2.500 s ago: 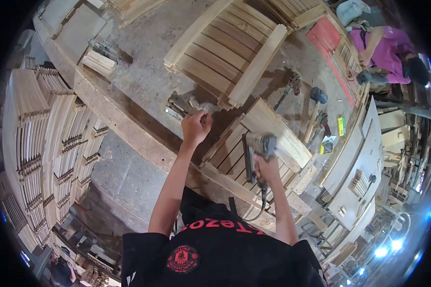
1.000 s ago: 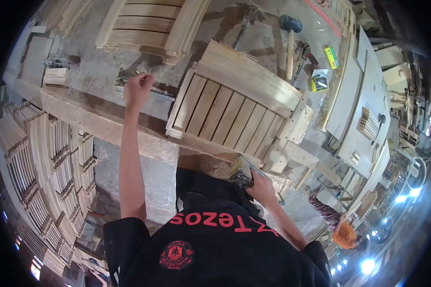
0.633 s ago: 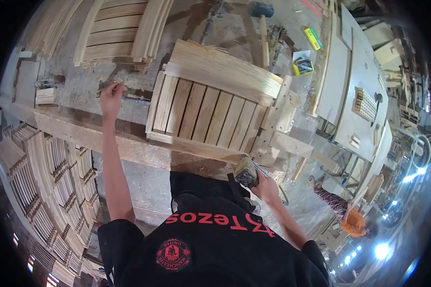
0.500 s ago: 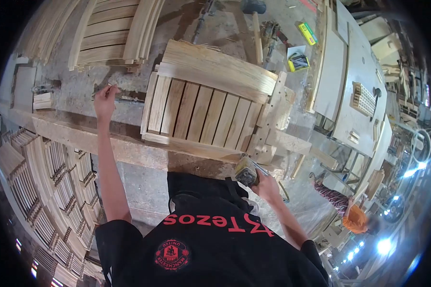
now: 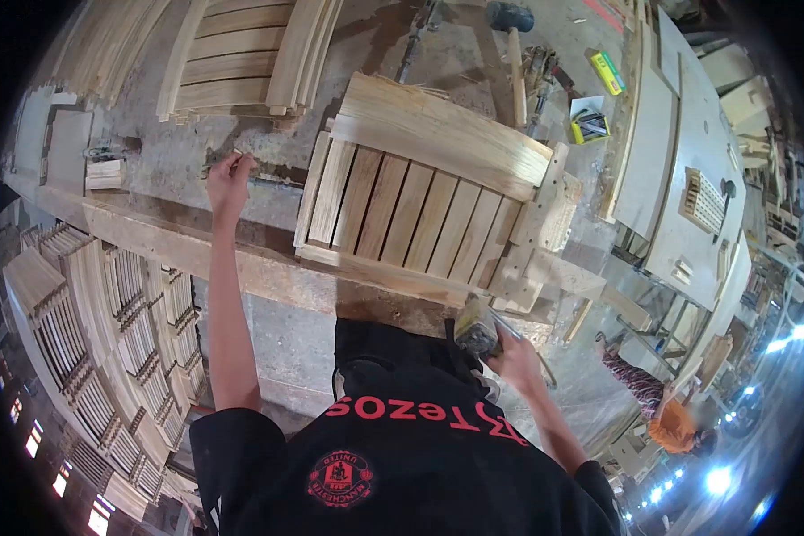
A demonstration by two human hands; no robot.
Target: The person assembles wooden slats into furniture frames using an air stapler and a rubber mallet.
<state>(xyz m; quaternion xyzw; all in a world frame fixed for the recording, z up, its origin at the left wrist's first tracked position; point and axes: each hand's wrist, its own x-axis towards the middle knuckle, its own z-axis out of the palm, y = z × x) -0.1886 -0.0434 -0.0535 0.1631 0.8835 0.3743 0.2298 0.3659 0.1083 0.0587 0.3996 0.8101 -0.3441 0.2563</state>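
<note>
My left hand (image 5: 230, 186) is raised over the bench, left of a slatted wooden panel (image 5: 417, 219). Its fingers are pinched together, and a tiny pale bit shows at the tips, too small to name. My right hand (image 5: 515, 359) is low, close to my body, wrapped around what looks like a nail gun (image 5: 476, 332) with a scuffed, blocky greyish head. That tool is just off the panel's near right corner. The panel has upright slats between a wide far board (image 5: 438, 134) and a narrow near rail (image 5: 393, 277).
A second slatted stack (image 5: 228, 58) lies at the far left. Behind the panel are a black-headed mallet (image 5: 516, 76) and a yellow box (image 5: 590, 123) with dark pieces. Slatted panels (image 5: 58, 330) are stacked below left. Another person (image 5: 672, 429) in orange is at the right.
The whole view has shifted, so the bench and panel appear further right. My left hand stays pinched beside the panel, and my right hand still holds the tool near its corner.
</note>
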